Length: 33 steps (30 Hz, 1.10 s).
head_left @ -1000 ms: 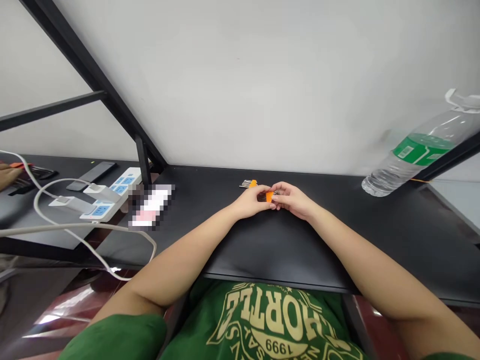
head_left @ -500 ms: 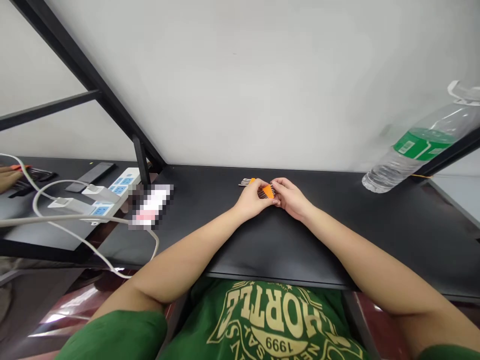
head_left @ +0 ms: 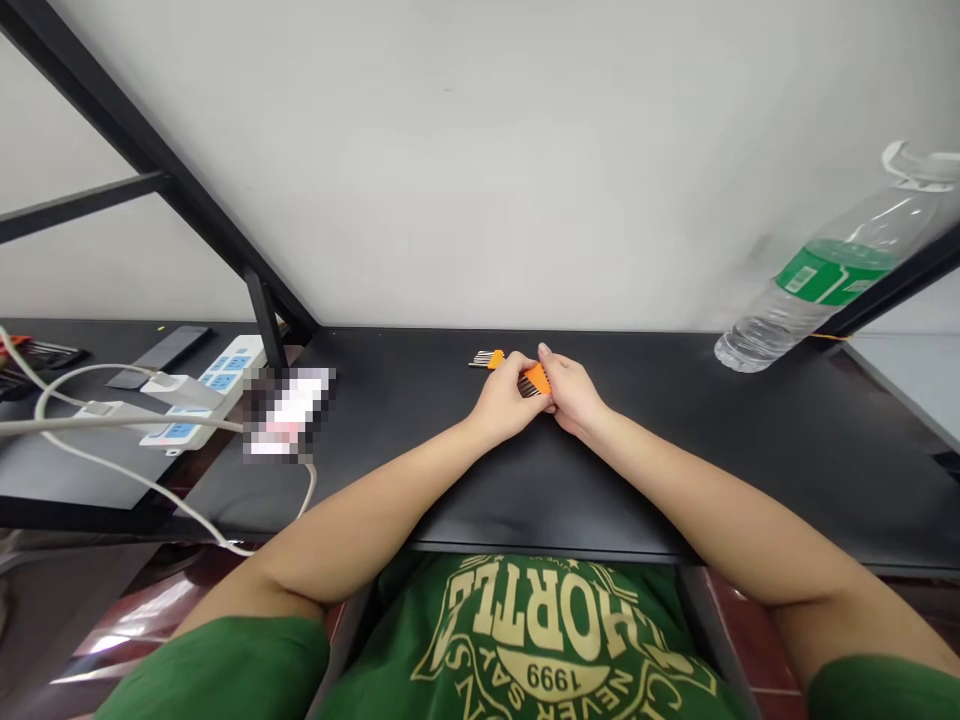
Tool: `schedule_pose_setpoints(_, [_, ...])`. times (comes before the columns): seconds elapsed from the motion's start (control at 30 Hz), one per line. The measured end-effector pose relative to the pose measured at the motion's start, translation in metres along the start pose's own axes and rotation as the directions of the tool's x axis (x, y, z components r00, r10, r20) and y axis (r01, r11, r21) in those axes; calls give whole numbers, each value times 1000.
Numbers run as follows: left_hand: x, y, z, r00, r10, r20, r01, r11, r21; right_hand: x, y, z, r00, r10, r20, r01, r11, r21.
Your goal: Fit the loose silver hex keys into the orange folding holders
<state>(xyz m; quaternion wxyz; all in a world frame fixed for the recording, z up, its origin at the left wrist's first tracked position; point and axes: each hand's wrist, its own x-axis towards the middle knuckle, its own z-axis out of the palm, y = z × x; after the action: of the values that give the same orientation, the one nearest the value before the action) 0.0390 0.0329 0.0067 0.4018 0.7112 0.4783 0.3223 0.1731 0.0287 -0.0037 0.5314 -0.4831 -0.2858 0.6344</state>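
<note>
An orange holder with several thin dark metal pieces (head_left: 537, 379) is between my two hands over the black table. My left hand (head_left: 504, 398) is closed round its left side, thumb and fingers curved about it. My right hand (head_left: 571, 391) presses against its right end, fingers together and partly hidden behind the palm. Just beyond my left hand, a second orange holder (head_left: 496, 359) lies on the table with thin metal pieces pointing left. The small details of both sets are too fine to make out.
The black table (head_left: 637, 500) meets a pale wall. A large clear bottle with a green label (head_left: 832, 272) stands at the right. At the left are a blurred-out phone (head_left: 292, 412), a white power strip (head_left: 241, 350), white cables, a dark flat device (head_left: 160, 356) and black frame bars.
My right hand has turned and closed more flatly against the holder's right end; more orange shows there. The view has shifted slightly. The other person's hand at the far left is out of view.
</note>
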Motion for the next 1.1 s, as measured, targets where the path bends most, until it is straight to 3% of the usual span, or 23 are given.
schedule_pose_setpoints(0.17, [1, 1, -3, 997, 38, -69, -38, 999, -6, 0, -4, -2, 997, -67, 27, 64, 994, 86])
schedule_pose_setpoints(0.33, [3, -7, -5, 988, 140, -71, -140, 990, 13, 2, -12, -7, 992, -124, 28, 122, 989, 79])
schedule_pose_setpoints(0.47, [6, -18, -11, 978, 190, -82, -185, 981, 64, 11, -32, -26, 971, -222, -94, 224, 974, 14])
schedule_pose_setpoints(0.53, [8, -22, -17, 982, 164, -90, -154, 982, 111, 16, -48, -47, 919, -342, -195, 327, 939, -107])
schedule_pose_setpoints(0.6, [9, -26, -22, 990, 123, -72, -114, 987, 112, 22, -61, -72, 860, -488, -149, 383, 811, -442])
schedule_pose_setpoints(0.63, [9, -26, -24, 991, 117, -58, -109, 987, 119, 25, -66, -84, 847, -530, -36, 378, 648, -661])
schedule_pose_setpoints(0.7, [10, -27, -25, 993, 116, -37, -110, 985, 134, 31, -68, -101, 837, -506, 208, 331, 166, -929])
schedule_pose_setpoints(0.77, [10, -28, -25, 992, 122, -30, -117, 982, 149, 36, -63, -107, 874, -377, 307, 246, -202, -948])
schedule_pose_setpoints(0.83, [10, -27, -24, 992, 126, -21, -122, 981, 153, 39, -53, -102, 916, -257, 309, 195, -388, -901])
schedule_pose_setpoints(0.93, [10, -27, -25, 994, 112, 2, -111, 981, 159, 41, -42, -89, 953, -149, 265, 178, -434, -883])
schedule_pose_setpoints(1.03, [10, -27, -27, 995, 88, 38, -93, 982, 162, 37, -45, -85, 973, -119, 199, 153, -315, -937])
schedule_pose_setpoints(1.1, [10, -26, -27, 994, 81, 71, -92, 981, 168, 34, -54, -90, 971, -164, 175, 138, -213, -967])
